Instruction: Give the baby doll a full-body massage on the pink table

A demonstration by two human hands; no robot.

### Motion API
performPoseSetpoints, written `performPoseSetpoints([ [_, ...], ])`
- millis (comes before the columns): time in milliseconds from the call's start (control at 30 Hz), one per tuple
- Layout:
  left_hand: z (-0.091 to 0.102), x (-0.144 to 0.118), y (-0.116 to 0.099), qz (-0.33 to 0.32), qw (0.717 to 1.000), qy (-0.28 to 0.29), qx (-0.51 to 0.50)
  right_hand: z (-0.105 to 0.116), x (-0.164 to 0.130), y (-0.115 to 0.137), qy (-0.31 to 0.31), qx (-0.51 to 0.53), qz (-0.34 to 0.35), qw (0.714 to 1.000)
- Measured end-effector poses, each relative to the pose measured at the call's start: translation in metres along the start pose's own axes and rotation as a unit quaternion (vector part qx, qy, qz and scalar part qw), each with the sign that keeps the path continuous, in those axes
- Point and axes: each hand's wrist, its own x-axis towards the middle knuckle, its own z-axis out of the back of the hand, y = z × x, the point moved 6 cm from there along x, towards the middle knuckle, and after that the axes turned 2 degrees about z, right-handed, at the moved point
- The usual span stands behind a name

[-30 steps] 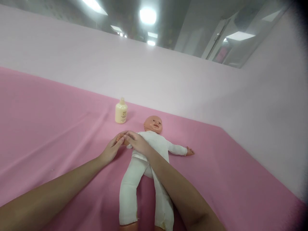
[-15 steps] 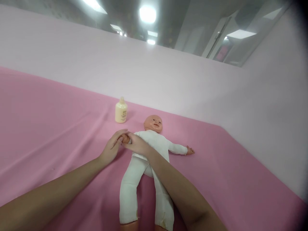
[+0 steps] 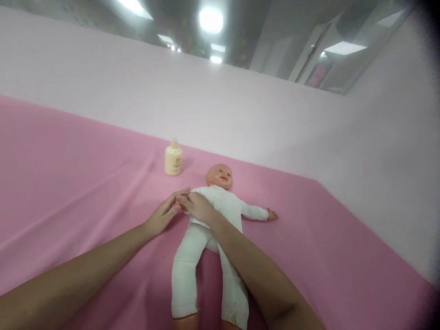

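Note:
A baby doll (image 3: 225, 201) with a white cloth body lies face up on a pink sheet (image 3: 103, 183). My left hand (image 3: 165, 214) is closed around the doll's hand (image 3: 181, 201) on the left side of the view. Over the same small hand and its wrist, my right hand (image 3: 198, 206) is wrapped from the other side, its forearm crossing the doll's trunk and leg. Most of the doll's hand is hidden by my fingers. Its other arm (image 3: 256, 212) stretches out to the right, palm showing.
A pale yellow bottle (image 3: 173, 159) stands upright behind my left hand, close to the doll's head. A whitish wall (image 3: 220, 110) rises along the sheet's far edge and right side. Above it, a glass panel (image 3: 240, 36) reflects ceiling lights.
My left hand has slid slightly to the right along the doll's hand. My right fingers have shifted a little over it, covering more of it. The doll and bottle are practically still.

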Motion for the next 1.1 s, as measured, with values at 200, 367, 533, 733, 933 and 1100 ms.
performPoseSetpoints([
  [200, 0.006, 0.002, 0.003, 0.026, 0.997, -0.060, 0.051, -0.001, -0.002, 0.001, -0.018, 0.040, 0.033, 0.999],
  [367, 0.010, 0.001, -0.003, -0.038, 0.990, -0.092, 0.102, -0.004, -0.002, 0.000, -0.008, 0.064, 0.044, 0.997],
  [533, 0.014, 0.001, -0.002, -0.044, 0.987, -0.121, 0.101, -0.005, -0.003, 0.009, 0.017, 0.109, 0.085, 0.990],
  [733, 0.014, 0.003, -0.003, -0.018, 0.989, -0.121, 0.080, -0.006, -0.002, 0.007, 0.004, 0.095, 0.089, 0.991],
  [933, 0.029, 0.010, -0.005, -0.019, 0.987, -0.078, 0.137, -0.008, -0.002, 0.006, 0.012, 0.088, 0.090, 0.992],
  [1100, 0.055, 0.017, 0.005, -0.019, 0.971, -0.072, 0.226, -0.006, -0.004, 0.008, 0.021, 0.111, 0.060, 0.992],
])
